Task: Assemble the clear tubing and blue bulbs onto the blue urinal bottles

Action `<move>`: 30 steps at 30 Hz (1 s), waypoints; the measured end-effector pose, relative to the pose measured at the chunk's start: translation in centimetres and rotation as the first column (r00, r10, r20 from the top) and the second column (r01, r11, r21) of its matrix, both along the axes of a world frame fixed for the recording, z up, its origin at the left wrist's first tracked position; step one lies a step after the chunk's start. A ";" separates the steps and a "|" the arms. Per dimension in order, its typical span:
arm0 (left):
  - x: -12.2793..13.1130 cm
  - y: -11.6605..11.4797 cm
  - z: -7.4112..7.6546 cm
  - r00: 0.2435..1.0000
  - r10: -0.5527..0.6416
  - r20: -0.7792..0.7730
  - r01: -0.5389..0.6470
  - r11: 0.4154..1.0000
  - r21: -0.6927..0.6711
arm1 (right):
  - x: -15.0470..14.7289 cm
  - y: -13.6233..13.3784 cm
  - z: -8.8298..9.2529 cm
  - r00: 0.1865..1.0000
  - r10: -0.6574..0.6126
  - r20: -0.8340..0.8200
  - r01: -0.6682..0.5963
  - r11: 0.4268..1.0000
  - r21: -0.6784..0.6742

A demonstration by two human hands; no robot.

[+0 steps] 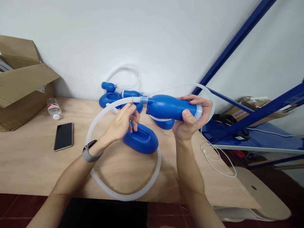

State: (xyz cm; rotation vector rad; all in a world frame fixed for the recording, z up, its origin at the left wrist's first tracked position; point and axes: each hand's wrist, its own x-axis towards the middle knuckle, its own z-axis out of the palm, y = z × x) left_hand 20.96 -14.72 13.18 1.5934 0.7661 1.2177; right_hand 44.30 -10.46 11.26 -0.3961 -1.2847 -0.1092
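Observation:
My right hand [193, 115] is wrapped around a blue bottle-shaped plastic piece [168, 107] with a clear collar at its right end. It is held on its side above the table. A translucent hose [95, 122] joins the piece's left end through a pale blue connector [143, 100] and loops down towards the table's front edge. My left hand [124, 120] pinches a small metal hose clamp [132, 100] at the ribbed end of the hose, left of the connector. Below lies a blue oval container [142, 139] with a recessed handle, partly hidden behind my left fingers.
Similar blue pieces [109, 99] with hoses stand against the wall. A phone [63, 136], a plastic bottle [53, 108] and an open cardboard box [26, 95] are on the left. At right are a white cable [217, 148] and a blue metal shelf [261, 136].

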 end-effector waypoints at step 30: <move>0.5 -0.4 1.5 0.949 -0.096 0.301 0.220 0.886 -0.409 | 2.5 1.7 -0.3 0.926 -0.140 0.351 0.032 0.954 0.297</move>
